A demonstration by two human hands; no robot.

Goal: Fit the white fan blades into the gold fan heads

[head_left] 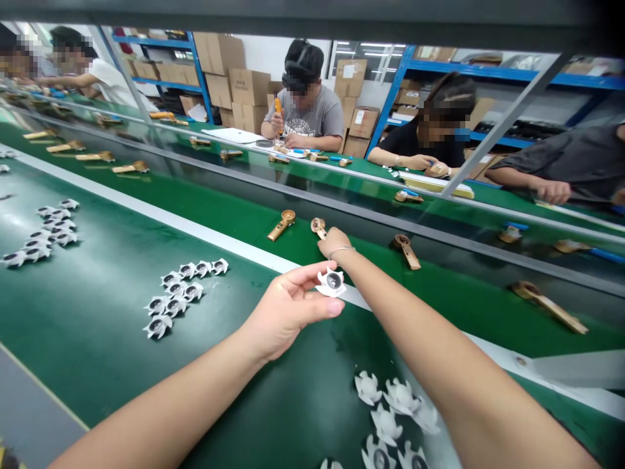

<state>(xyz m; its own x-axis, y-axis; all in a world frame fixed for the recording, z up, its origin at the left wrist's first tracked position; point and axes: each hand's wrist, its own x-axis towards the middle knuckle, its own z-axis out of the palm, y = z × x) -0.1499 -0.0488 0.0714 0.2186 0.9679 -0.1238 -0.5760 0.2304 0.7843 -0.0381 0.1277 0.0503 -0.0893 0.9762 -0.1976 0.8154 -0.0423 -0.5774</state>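
Pinching a small white plastic piece between the thumb and first finger, the left hand holds it up above a green belt. These two fingers are closed on its outer edge, and the other fingers curl behind it. The piece has thin petal points around a round dark lens. It looks light and stiff, but the points may be fragile and the lens may scratch, so the outer edge seems the better place to take hold. The right hand, with a thin bracelet on its wrist, is just above the piece. Its fingers bend down out of sight, so I cannot tell if they are apart or together. A small tan handle lies just beside them, and I cannot tell if they touch it. More white pieces stand in a group at 9 o'clock from the hands, and a loose pile lies at 5 o'clock. Green room stays open between them, with a white strip along the belt and a long metal rail beyond it at 12 o'clock.
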